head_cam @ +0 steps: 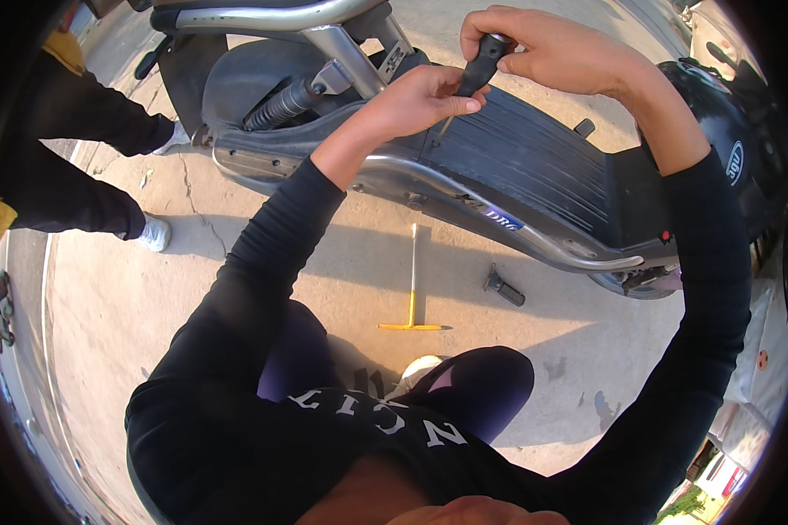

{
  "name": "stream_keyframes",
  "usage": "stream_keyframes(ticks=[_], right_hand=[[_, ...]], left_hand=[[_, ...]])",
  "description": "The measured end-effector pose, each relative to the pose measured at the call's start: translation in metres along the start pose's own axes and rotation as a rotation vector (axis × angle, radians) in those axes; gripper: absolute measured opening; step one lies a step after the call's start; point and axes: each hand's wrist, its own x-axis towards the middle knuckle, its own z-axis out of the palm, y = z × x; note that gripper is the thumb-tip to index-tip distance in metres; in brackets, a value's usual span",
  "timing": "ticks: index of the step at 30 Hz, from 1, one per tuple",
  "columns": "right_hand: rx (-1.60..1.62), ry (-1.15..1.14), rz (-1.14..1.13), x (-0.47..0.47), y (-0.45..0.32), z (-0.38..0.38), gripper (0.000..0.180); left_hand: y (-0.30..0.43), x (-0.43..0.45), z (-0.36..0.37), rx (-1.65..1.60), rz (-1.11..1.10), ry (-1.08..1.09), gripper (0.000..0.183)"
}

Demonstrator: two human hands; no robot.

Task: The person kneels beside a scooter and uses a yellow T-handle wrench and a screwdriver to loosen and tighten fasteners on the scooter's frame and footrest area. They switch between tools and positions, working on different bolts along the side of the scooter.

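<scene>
I crouch beside an electric scooter with a black ribbed footboard (532, 157). A screwdriver with a thick black handle (476, 75) stands tilted over the rear of the footboard. Its thin shaft reaches a small hole or screw recess near the board's left edge; the tip itself is too small to make out. My left hand (433, 98) grips the lower handle between thumb and fingers. Around the top end of the same handle, the fingers of my right hand (532, 52) are closed.
On the concrete lies a yellow-handled T-handle wrench (412, 308), and right of it a small black part (504, 287). Another person's legs (85, 177) stand by the scooter's rear. A silver side rail (433, 170) and shock absorber (282, 110) flank my left forearm.
</scene>
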Motion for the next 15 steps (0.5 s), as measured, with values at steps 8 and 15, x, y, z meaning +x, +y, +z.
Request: stream_keyframes(ticks=[8, 15], right_hand=[[-0.316, 0.070, 0.429, 0.013, -0.022, 0.010, 0.029], [-0.019, 0.084, 0.008, -0.003, -0.005, 0.009, 0.033]], left_hand=[[0.020, -0.005, -0.001, 0.674, -0.102, 0.036, 0.029], [0.005, -0.005, -0.012, 0.254, 0.090, -0.054, 0.035]])
